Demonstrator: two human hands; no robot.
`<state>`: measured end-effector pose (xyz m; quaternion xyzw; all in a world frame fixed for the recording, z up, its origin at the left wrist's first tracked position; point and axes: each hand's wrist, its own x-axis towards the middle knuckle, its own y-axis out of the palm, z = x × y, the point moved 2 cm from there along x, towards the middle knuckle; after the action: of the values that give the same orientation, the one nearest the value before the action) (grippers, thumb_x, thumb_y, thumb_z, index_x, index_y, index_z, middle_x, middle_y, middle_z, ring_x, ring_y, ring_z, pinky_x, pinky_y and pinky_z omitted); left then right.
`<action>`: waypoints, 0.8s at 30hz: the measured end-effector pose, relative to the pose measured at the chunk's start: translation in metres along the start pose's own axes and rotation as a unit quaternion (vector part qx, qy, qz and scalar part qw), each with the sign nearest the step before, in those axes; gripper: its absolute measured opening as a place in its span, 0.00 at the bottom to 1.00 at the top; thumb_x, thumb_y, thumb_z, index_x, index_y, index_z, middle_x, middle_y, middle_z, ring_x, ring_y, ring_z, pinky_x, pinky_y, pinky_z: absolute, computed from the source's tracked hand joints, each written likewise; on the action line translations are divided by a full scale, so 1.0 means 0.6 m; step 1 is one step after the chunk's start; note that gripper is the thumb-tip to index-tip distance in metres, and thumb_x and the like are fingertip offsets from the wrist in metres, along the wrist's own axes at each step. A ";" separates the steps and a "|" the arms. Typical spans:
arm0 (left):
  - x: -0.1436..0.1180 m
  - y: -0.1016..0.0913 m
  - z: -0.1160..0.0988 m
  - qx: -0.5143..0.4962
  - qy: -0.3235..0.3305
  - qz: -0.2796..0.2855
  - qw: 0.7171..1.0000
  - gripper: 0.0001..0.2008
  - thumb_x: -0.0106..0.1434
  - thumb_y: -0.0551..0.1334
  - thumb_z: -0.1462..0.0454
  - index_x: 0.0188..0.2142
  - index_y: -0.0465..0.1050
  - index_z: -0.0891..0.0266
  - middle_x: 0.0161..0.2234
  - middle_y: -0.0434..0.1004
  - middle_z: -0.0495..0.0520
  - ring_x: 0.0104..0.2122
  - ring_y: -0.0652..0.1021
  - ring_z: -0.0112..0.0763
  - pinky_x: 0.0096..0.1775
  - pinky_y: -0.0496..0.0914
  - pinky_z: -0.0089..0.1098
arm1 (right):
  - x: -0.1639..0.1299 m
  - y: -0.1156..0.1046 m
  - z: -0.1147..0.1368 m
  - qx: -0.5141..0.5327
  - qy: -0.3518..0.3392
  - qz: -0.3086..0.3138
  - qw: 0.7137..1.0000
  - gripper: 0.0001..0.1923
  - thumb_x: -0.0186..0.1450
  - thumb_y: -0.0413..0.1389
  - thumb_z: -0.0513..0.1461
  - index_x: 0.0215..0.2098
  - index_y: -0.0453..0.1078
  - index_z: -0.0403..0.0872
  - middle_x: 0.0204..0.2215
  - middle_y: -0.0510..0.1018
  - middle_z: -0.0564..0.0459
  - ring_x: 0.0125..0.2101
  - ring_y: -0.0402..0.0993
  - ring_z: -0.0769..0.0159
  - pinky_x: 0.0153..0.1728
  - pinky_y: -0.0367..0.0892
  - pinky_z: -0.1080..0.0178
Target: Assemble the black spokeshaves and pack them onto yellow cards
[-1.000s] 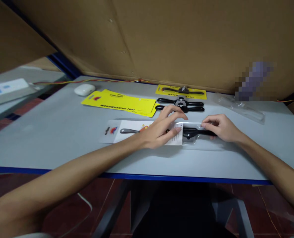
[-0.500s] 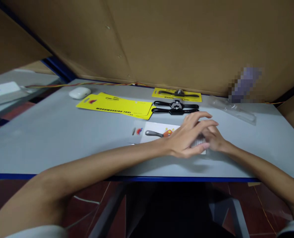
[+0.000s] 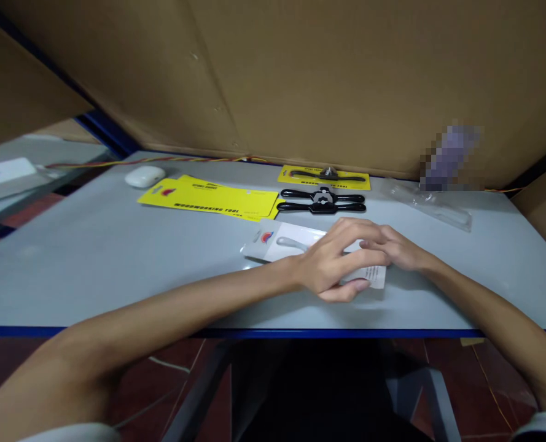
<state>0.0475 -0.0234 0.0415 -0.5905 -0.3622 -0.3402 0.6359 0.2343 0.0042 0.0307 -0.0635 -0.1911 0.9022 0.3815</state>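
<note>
A white printed backing card (image 3: 282,240) in a clear sleeve lies on the grey table (image 3: 116,258), its far end slightly raised. My left hand (image 3: 335,261) grips the card's right end, thumb under, fingers on top. Behind it, my right hand (image 3: 397,248) holds the same end; the fingertips are hidden by my left hand. Whether a tool is inside the sleeve cannot be seen.
Two black two-handled tools (image 3: 321,201) lie side by side beyond my hands. A yellow card with a tool (image 3: 323,177) sits at the cardboard wall. Yellow cards (image 3: 208,199) are stacked to the left, beside a white case (image 3: 144,176). Clear plastic sleeves (image 3: 432,205) lie right.
The white card slid right and turned, its far end lifting. My hands came together over its right end, and the black tool seen inside the sleeve earlier is now covered.
</note>
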 end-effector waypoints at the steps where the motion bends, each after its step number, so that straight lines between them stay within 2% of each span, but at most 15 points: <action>1: -0.011 -0.017 0.004 0.020 0.008 0.009 1.000 0.17 0.75 0.49 0.55 0.54 0.70 0.57 0.48 0.77 0.61 0.51 0.78 0.43 0.49 0.78 0.45 | -0.001 -0.005 -0.002 0.018 0.024 0.017 0.999 0.14 0.69 0.60 0.48 0.45 0.77 0.47 0.43 0.82 0.48 0.45 0.77 0.56 0.46 0.72 0.55; 4: -0.066 -0.089 0.039 0.113 -0.016 0.033 0.993 0.17 0.75 0.49 0.54 0.51 0.72 0.55 0.45 0.80 0.58 0.46 0.80 0.42 0.44 0.76 0.44 | -0.005 -0.009 -0.004 0.055 0.071 0.085 0.992 0.19 0.65 0.67 0.49 0.47 0.76 0.44 0.40 0.82 0.49 0.38 0.77 0.62 0.38 0.71 0.61; 5: -0.088 -0.117 0.056 0.148 -0.038 0.046 0.987 0.17 0.75 0.49 0.53 0.48 0.73 0.56 0.42 0.81 0.57 0.43 0.79 0.41 0.42 0.75 0.44 | -0.006 -0.006 -0.002 0.063 0.084 0.103 0.989 0.21 0.63 0.69 0.49 0.46 0.75 0.44 0.39 0.82 0.49 0.36 0.77 0.64 0.36 0.70 0.62; 7: -0.129 -0.174 0.096 0.226 -0.126 0.063 0.964 0.22 0.76 0.47 0.49 0.40 0.73 0.58 0.33 0.80 0.56 0.35 0.77 0.39 0.38 0.71 0.43 | -0.005 0.006 0.008 0.068 0.105 0.121 0.985 0.21 0.62 0.70 0.49 0.43 0.73 0.45 0.36 0.82 0.51 0.32 0.75 0.67 0.33 0.68 0.64; 8: -0.146 -0.202 0.116 0.266 -0.187 0.053 0.944 0.27 0.76 0.44 0.46 0.37 0.73 0.58 0.30 0.78 0.56 0.31 0.74 0.38 0.37 0.69 0.43 | -0.002 0.012 0.016 0.062 0.108 0.118 0.985 0.20 0.62 0.69 0.49 0.42 0.72 0.45 0.35 0.82 0.52 0.31 0.74 0.67 0.31 0.67 0.64; 10: -0.168 -0.249 0.147 0.313 -0.300 0.021 0.901 0.33 0.76 0.39 0.40 0.36 0.73 0.58 0.29 0.77 0.55 0.31 0.72 0.38 0.40 0.69 0.44 | 0.006 0.020 0.040 0.020 0.095 0.093 0.991 0.15 0.65 0.66 0.47 0.41 0.73 0.45 0.36 0.82 0.51 0.30 0.73 0.68 0.30 0.66 0.64; 12: -0.178 -0.279 0.165 0.323 -0.354 -0.046 0.876 0.33 0.76 0.40 0.40 0.37 0.73 0.58 0.31 0.77 0.52 0.34 0.73 0.36 0.45 0.70 0.44 | 0.019 0.014 0.072 -0.047 0.054 0.049 0.996 0.11 0.67 0.61 0.45 0.41 0.75 0.46 0.35 0.83 0.51 0.30 0.73 0.66 0.31 0.65 0.63; 13: -0.181 -0.286 0.170 0.319 -0.367 -0.071 0.871 0.32 0.76 0.42 0.40 0.37 0.73 0.57 0.33 0.77 0.51 0.36 0.73 0.36 0.46 0.71 0.44 | 0.028 0.006 0.088 -0.093 0.030 0.016 0.995 0.11 0.68 0.60 0.46 0.41 0.77 0.46 0.34 0.83 0.51 0.32 0.74 0.65 0.32 0.65 0.62; 15: -0.190 -0.284 0.178 0.301 -0.392 -0.080 0.866 0.30 0.75 0.44 0.39 0.38 0.72 0.57 0.34 0.76 0.49 0.37 0.74 0.37 0.47 0.71 0.45 | 0.047 -0.018 0.115 -0.173 -0.030 -0.059 0.983 0.13 0.69 0.58 0.47 0.40 0.79 0.47 0.37 0.84 0.50 0.36 0.77 0.61 0.37 0.67 0.60; 17: -0.204 -0.271 0.186 0.271 -0.431 -0.047 0.860 0.30 0.72 0.47 0.36 0.37 0.72 0.56 0.34 0.76 0.49 0.38 0.74 0.39 0.47 0.71 0.46 | 0.071 -0.046 0.129 -0.244 -0.078 -0.143 0.956 0.13 0.70 0.57 0.47 0.41 0.79 0.47 0.36 0.84 0.51 0.36 0.77 0.60 0.39 0.67 0.59; 19: -0.217 -0.256 0.194 0.256 -0.458 -0.022 0.851 0.30 0.71 0.47 0.37 0.37 0.71 0.57 0.35 0.77 0.52 0.38 0.75 0.42 0.46 0.72 0.46 | 0.100 -0.073 0.124 -0.314 -0.130 -0.216 0.916 0.11 0.72 0.55 0.45 0.43 0.77 0.48 0.37 0.83 0.50 0.37 0.76 0.59 0.42 0.69 0.57; 20: -0.222 -0.251 0.197 0.254 -0.463 -0.013 0.849 0.28 0.72 0.47 0.39 0.37 0.71 0.57 0.35 0.78 0.54 0.38 0.76 0.42 0.45 0.72 0.46 | 0.116 -0.084 0.115 -0.349 -0.159 -0.237 0.892 0.11 0.74 0.53 0.43 0.43 0.76 0.48 0.39 0.83 0.49 0.38 0.76 0.58 0.45 0.69 0.55; 22: -0.228 -0.245 0.201 0.253 -0.473 0.008 0.844 0.24 0.72 0.48 0.44 0.40 0.72 0.58 0.38 0.79 0.56 0.40 0.78 0.44 0.47 0.72 0.46 | 0.150 -0.102 0.083 -0.419 -0.198 -0.233 0.855 0.13 0.76 0.49 0.41 0.44 0.75 0.48 0.43 0.82 0.45 0.43 0.76 0.54 0.50 0.70 0.51; 24: -0.228 -0.245 0.202 0.257 -0.482 0.035 0.837 0.20 0.71 0.51 0.48 0.42 0.73 0.57 0.41 0.81 0.58 0.43 0.79 0.46 0.50 0.72 0.46 | 0.178 -0.118 0.043 -0.473 -0.197 -0.222 0.829 0.16 0.77 0.45 0.39 0.47 0.75 0.47 0.46 0.82 0.42 0.47 0.75 0.53 0.53 0.70 0.49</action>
<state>-0.1552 0.0877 0.0025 -0.5072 -0.6763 0.1149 0.5217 0.2000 0.1178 0.0855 -0.0129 -0.6749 0.5856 0.4487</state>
